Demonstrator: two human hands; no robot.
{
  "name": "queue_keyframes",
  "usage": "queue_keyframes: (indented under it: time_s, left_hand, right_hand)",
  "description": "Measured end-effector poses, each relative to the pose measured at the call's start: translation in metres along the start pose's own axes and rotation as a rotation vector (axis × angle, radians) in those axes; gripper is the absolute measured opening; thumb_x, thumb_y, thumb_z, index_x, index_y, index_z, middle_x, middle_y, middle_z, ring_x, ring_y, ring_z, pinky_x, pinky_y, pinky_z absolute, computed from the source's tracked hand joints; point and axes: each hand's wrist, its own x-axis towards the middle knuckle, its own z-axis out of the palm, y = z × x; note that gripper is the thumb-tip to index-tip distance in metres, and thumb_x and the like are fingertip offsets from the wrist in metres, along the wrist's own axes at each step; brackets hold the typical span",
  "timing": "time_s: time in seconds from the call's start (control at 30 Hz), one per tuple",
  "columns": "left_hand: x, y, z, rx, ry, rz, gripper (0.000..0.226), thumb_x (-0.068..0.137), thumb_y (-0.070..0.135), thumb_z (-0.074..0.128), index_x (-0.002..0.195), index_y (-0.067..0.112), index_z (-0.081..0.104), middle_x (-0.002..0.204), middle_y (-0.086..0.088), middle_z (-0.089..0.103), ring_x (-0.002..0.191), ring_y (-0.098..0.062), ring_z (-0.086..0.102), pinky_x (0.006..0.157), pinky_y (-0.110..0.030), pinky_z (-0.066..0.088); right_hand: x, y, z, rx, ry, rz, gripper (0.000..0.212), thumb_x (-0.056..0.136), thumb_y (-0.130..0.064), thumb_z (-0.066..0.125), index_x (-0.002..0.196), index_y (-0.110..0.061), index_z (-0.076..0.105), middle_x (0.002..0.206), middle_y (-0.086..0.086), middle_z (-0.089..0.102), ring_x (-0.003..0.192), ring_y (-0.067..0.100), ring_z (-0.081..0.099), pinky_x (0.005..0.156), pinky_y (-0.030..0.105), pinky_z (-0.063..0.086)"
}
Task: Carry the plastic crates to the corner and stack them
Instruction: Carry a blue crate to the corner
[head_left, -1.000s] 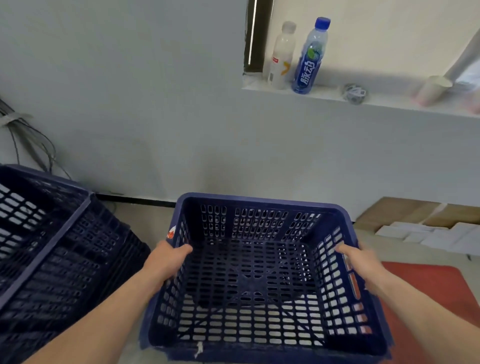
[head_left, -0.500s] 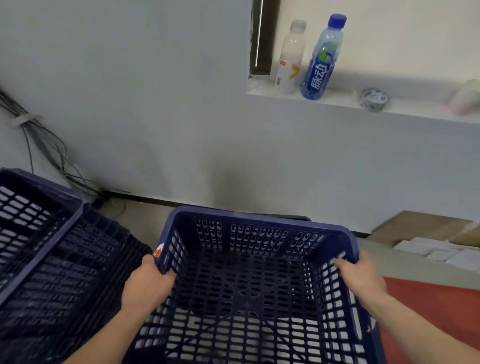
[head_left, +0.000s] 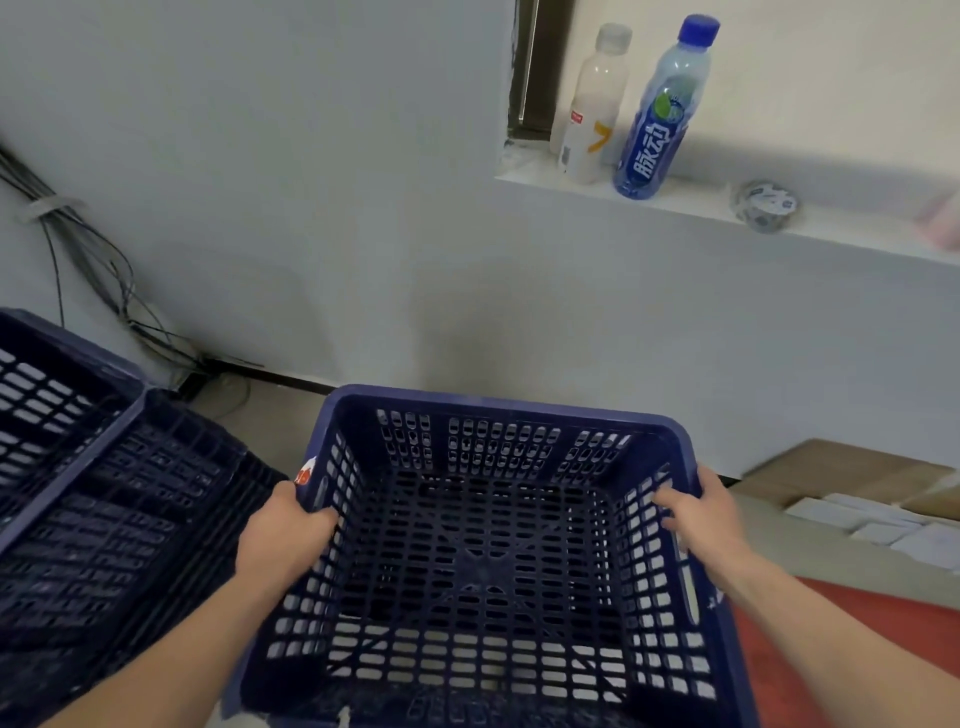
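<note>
Left hand (head_left: 283, 535) and right hand (head_left: 701, 514) gripping its rims, we have brought the crate (head_left: 488, 452) closer to the stack (head_left: 104, 493), nearly ready for stacking.

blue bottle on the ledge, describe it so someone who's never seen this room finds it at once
Find the white ledge set in the wall, upper right. Two bottles stand at its left end. The blue bottle is the right-hand one, translucent with a blue cap and white lettering; the white bottle beside it is milky with a pale cap.
</note>
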Motion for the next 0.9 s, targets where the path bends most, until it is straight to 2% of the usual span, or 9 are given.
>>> queue_keyframes:
  time_s: [0.07,0.13,0.2,0.4,0.47,0.6,0.7,0.83,0.9]
  left_hand:
    - [0.005,0.001,-0.002,-0.035,-0.017,-0.009,0.026,0.073,0.037,0.060,0.096,0.025,0.055,0.081,-0.008,0.070,0.073,-0.032,0.069,0.071,-0.046,0.061]
    - [0.011,0.008,-0.007,-0.067,-0.032,0.005,0.032,0.066,0.039,0.056,0.095,0.024,0.059,0.080,-0.008,0.071,0.075,-0.034,0.070,0.073,-0.049,0.061]
    - [0.017,0.015,-0.012,-0.101,-0.040,0.017,0.034,0.063,0.038,0.055,0.093,0.023,0.060,0.077,-0.010,0.071,0.075,-0.036,0.070,0.073,-0.050,0.061]
    - [0.023,0.008,-0.013,-0.121,-0.052,0.025,0.033,0.063,0.038,0.056,0.094,0.026,0.056,0.082,-0.010,0.070,0.079,-0.037,0.069,0.075,-0.052,0.061]
    - [0.024,0.007,-0.012,-0.131,-0.049,0.033,0.033,0.063,0.038,0.055,0.094,0.026,0.057,0.083,-0.009,0.070,0.078,-0.035,0.069,0.075,-0.051,0.061]
    - [0.029,0.008,-0.014,-0.149,-0.047,0.033,0.036,0.063,0.038,0.055,0.097,0.027,0.058,0.085,-0.009,0.071,0.080,-0.035,0.069,0.076,-0.052,0.061]
    - [0.032,0.010,-0.013,-0.171,-0.055,0.027,0.037,0.063,0.037,0.056,0.099,0.025,0.058,0.087,-0.010,0.070,0.082,-0.036,0.069,0.077,-0.052,0.061]
    - [0.031,0.017,-0.007,-0.186,-0.084,0.034,0.028,0.073,0.031,0.060,0.099,0.024,0.054,0.091,-0.010,0.069,0.083,-0.035,0.068,0.079,-0.051,0.060]
    - [0.032,0.018,-0.005,-0.170,-0.103,0.036,0.028,0.075,0.030,0.062,0.101,0.023,0.053,0.091,-0.010,0.068,0.084,-0.034,0.068,0.079,-0.050,0.060]
  right_hand:
    - [0.000,-0.001,-0.001,0.006,-0.014,0.009,0.025,0.090,-0.011,0.068,0.104,-0.031,0.060,0.104,0.001,0.073,0.097,0.027,0.071,0.094,0.053,0.057]
    - [0.000,-0.003,0.001,0.034,-0.017,0.017,0.025,0.093,-0.009,0.066,0.104,-0.030,0.059,0.106,0.003,0.072,0.096,0.028,0.070,0.082,0.044,0.057]
    - [0.000,-0.004,0.004,0.053,-0.004,0.016,0.024,0.095,-0.007,0.065,0.103,-0.028,0.058,0.105,0.005,0.071,0.093,0.030,0.069,0.069,0.037,0.050]
    - [0.001,-0.004,0.010,0.090,0.085,0.030,0.009,0.096,-0.013,0.063,0.103,-0.019,0.061,0.091,0.008,0.066,0.077,0.032,0.062,0.051,0.033,0.036]
    - [0.000,-0.004,0.010,0.085,0.099,0.026,0.008,0.096,-0.014,0.063,0.101,-0.020,0.062,0.091,0.009,0.068,0.077,0.032,0.063,0.050,0.033,0.037]
    - [-0.003,-0.013,0.011,0.076,0.100,-0.006,0.008,0.095,-0.014,0.063,0.101,-0.020,0.063,0.087,0.010,0.067,0.074,0.030,0.059,0.055,0.037,0.041]
    - [0.003,-0.027,0.008,0.050,0.115,-0.040,0.011,0.093,-0.018,0.065,0.097,-0.028,0.064,0.088,0.008,0.071,0.075,0.028,0.063,0.062,0.041,0.047]
    - [0.013,-0.033,0.007,-0.038,0.131,-0.030,0.015,0.088,-0.026,0.067,0.103,-0.029,0.066,0.091,-0.001,0.075,0.084,0.025,0.069,0.084,0.048,0.056]
    - [0.010,-0.030,0.010,-0.097,0.127,-0.036,0.024,0.088,-0.025,0.068,0.109,-0.033,0.060,0.096,-0.005,0.074,0.087,0.023,0.069,0.088,0.049,0.056]
